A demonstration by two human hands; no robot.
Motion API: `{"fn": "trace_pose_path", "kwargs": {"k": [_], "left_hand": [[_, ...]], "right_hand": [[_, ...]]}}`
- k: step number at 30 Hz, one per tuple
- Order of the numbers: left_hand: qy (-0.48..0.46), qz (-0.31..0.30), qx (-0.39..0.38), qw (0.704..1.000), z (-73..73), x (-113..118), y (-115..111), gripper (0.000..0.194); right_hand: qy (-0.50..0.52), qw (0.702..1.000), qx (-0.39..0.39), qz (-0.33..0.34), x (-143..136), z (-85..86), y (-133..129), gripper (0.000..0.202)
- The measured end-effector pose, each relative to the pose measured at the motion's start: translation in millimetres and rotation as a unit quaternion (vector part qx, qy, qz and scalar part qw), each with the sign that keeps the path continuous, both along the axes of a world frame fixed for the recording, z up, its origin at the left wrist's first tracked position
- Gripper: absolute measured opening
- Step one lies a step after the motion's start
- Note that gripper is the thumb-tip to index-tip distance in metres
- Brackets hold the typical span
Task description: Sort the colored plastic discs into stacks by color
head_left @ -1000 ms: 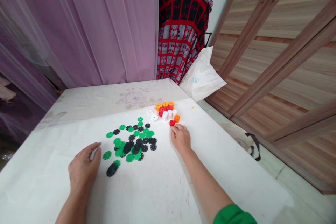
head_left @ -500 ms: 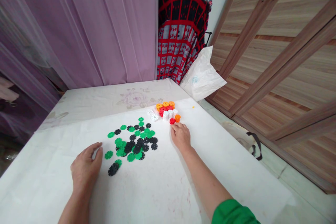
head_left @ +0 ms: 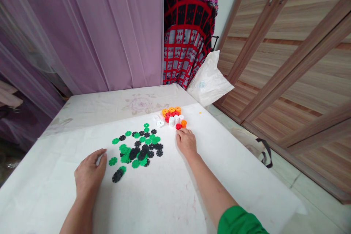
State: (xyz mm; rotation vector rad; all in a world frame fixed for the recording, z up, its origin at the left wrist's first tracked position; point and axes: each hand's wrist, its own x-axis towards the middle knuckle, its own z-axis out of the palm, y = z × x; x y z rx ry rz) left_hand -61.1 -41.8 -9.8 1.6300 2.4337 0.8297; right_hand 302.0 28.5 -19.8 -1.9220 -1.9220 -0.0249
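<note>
Our L hand (head_left: 90,172) is at lower L of frame, loosely open, fingers a bit curled, nothing seen in it, near the loose grn & blk discs (head_left: 141,150) spread L of ctr. Our R hand (head_left: 186,142), R of ctr, has thumb & fingers bunched just below the small red stack (head_left: 178,126); we can't tell if it grips or touches it. Orange stack (head_left: 184,124) sits beside that, w/ wht stacks (head_left: 176,120) just above, all on the wht cloth (head_left: 153,197)

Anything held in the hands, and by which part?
Left hand: nothing. Right hand: fingertips at near edge of frontmost red disc; can't tell if gripped.
</note>
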Motion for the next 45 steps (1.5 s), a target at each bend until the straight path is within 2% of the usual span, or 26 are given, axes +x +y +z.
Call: {"fn": "trace_pose_path", "kwargs": {"k": [7, 14, 17, 29, 41, 45], "left_hand": [[0.003, 0.005, 0.016, 1.000, 0.2, 1.7, 0.5, 0.037], [0.034, -0.007, -0.006, 0.999, 3.2, 2.3, 0.2, 0.039], [0.051, -0.020, -0.008, 0.998, 4.7, 4.7, -1.5, 0.042], [0.089, -0.055, 0.014, 0.994, 4.5, 23.3, -23.0, 0.039], [0.099, -0.049, -0.005, 0.994, 3.5, 41.1, -40.8, 0.045], [0.113, -0.051, -0.023, 0.992, -2.6, 43.5, -41.5, 0.051]], "right_hand": [[0.047, 0.999, 0.003, 0.012, -2.3, 1.6, -12.4, 0.022], [0.075, 0.987, 0.032, 0.136, -24.6, -2.6, -51.5, 0.018], [0.077, 0.983, 0.037, 0.162, -29.2, -1.9, -59.3, 0.018], [0.098, 0.980, 0.023, 0.170, -27.6, -4.5, -55.5, 0.022], [0.102, 0.981, 0.020, 0.165, -28.5, -4.7, -53.7, 0.022], [0.109, 0.979, 0.020, 0.173, -27.7, -4.7, -53.1, 0.022]]}}
